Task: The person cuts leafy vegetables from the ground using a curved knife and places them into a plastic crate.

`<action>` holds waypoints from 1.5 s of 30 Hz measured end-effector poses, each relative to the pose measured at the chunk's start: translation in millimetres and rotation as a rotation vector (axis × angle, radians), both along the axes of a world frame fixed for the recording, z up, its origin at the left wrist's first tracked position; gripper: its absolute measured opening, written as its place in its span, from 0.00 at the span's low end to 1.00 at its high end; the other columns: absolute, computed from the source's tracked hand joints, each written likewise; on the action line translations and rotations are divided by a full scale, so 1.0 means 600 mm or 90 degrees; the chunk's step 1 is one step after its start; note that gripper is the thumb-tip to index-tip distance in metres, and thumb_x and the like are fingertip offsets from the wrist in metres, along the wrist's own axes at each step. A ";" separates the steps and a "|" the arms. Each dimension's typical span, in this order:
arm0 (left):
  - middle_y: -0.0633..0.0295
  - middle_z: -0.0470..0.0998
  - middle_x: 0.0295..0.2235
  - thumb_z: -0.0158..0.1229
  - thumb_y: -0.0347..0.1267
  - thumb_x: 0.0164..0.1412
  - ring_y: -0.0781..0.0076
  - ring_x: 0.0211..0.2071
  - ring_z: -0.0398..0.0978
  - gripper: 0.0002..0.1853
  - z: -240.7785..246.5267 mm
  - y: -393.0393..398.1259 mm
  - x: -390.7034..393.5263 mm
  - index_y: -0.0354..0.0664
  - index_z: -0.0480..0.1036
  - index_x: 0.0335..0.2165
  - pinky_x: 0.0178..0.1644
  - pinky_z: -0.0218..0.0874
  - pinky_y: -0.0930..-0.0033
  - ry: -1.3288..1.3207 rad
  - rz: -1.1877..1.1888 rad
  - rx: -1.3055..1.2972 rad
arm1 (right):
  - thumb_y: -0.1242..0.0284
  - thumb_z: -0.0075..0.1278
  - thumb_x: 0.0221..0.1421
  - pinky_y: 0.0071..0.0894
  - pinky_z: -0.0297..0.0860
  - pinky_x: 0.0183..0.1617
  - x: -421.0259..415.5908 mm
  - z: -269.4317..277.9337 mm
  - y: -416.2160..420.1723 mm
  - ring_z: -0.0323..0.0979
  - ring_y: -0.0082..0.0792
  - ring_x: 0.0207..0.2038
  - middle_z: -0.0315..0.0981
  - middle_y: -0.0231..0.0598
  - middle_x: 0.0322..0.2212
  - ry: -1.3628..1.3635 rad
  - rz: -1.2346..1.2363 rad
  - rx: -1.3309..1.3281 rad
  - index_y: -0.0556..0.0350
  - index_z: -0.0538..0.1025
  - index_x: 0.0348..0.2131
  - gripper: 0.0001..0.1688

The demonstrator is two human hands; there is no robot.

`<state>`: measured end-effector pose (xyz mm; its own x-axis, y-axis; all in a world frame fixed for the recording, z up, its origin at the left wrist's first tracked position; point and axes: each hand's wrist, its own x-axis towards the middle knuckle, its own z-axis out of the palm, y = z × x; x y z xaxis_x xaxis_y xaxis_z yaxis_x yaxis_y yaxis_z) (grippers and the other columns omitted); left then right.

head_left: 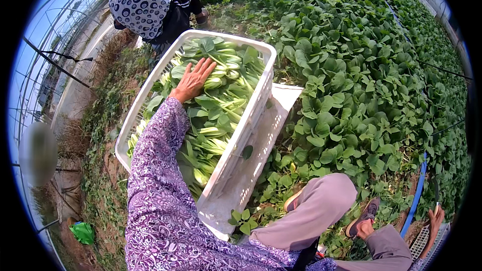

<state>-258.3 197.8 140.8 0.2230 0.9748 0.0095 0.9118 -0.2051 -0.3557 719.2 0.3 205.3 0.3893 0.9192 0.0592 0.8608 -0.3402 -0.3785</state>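
My left hand (193,79) lies palm down, fingers spread, on bunches of bok choy (220,111) in a white plastic crate (246,133). Pale stems and green leaves fill the crate in layers. My forearm in a purple patterned sleeve hides part of its near left side. At the far lower right, my right hand (436,218) is closed around the light handle of a sickle (437,192). Its dark blade points up toward the leaves and is partly lost against them.
Under the crate lies a white sheet (276,109). Dense leafy greens (331,94) grow to the right, crossed by a blue hose (414,195). Another person (145,3) crouches beyond the crate. A second white crate (418,240) stands lower right; a green plastic bag (82,232) lies lower left.
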 end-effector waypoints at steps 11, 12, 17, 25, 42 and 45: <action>0.57 0.43 0.61 0.43 0.19 0.49 0.57 0.60 0.47 0.39 -0.012 0.050 -0.042 0.45 0.40 0.59 0.58 0.44 0.43 0.130 -0.001 -0.094 | 0.67 0.54 0.47 0.24 0.67 0.25 -0.089 -0.008 0.008 0.64 0.28 0.29 0.55 0.37 0.32 0.115 -0.095 -0.049 0.60 0.66 0.42 0.25; 0.57 0.41 0.61 0.51 0.20 0.44 0.57 0.60 0.46 0.45 0.006 0.045 0.005 0.45 0.40 0.59 0.58 0.43 0.43 0.137 -0.011 -0.137 | 0.67 0.54 0.46 0.24 0.67 0.17 -0.075 0.017 0.000 0.65 0.28 0.26 0.55 0.37 0.31 0.080 -0.075 -0.027 0.61 0.66 0.42 0.24; 0.57 0.44 0.60 0.74 0.39 0.12 0.54 0.61 0.42 0.71 0.074 0.009 -0.040 0.47 0.42 0.59 0.57 0.45 0.40 0.128 -0.029 -0.246 | 0.68 0.57 0.42 0.34 0.66 0.25 -0.231 0.093 0.087 0.65 0.39 0.29 0.56 0.43 0.28 0.017 0.086 -0.231 0.64 0.66 0.31 0.21; 0.52 0.65 0.49 0.61 0.24 0.37 0.54 0.49 0.64 0.33 0.203 0.067 0.165 0.39 0.63 0.48 0.50 0.55 0.59 0.075 -0.272 -0.054 | 0.70 0.57 0.41 0.34 0.67 0.17 -0.133 -0.071 0.167 0.69 0.40 0.21 0.66 0.48 0.27 -0.089 0.226 -0.365 0.67 0.64 0.28 0.20; 0.54 0.71 0.39 0.51 0.24 0.46 0.60 0.42 0.69 0.14 -0.102 0.073 1.172 0.35 0.70 0.36 0.48 0.58 0.62 -0.143 -0.877 -0.216 | 0.59 0.45 0.50 0.36 0.62 0.18 -0.143 -0.460 0.198 0.67 0.37 0.15 0.66 0.47 0.15 0.431 -0.138 0.077 0.70 0.70 0.24 0.25; 0.55 0.71 0.35 0.51 0.23 0.43 0.60 0.40 0.69 0.12 -0.150 0.188 1.275 0.35 0.69 0.32 0.45 0.60 0.64 -0.059 -0.849 -0.186 | 0.61 0.44 0.52 0.44 0.61 0.28 -0.122 -0.490 0.262 0.66 0.46 0.21 0.67 0.50 0.17 0.451 -0.135 0.182 0.64 0.71 0.24 0.21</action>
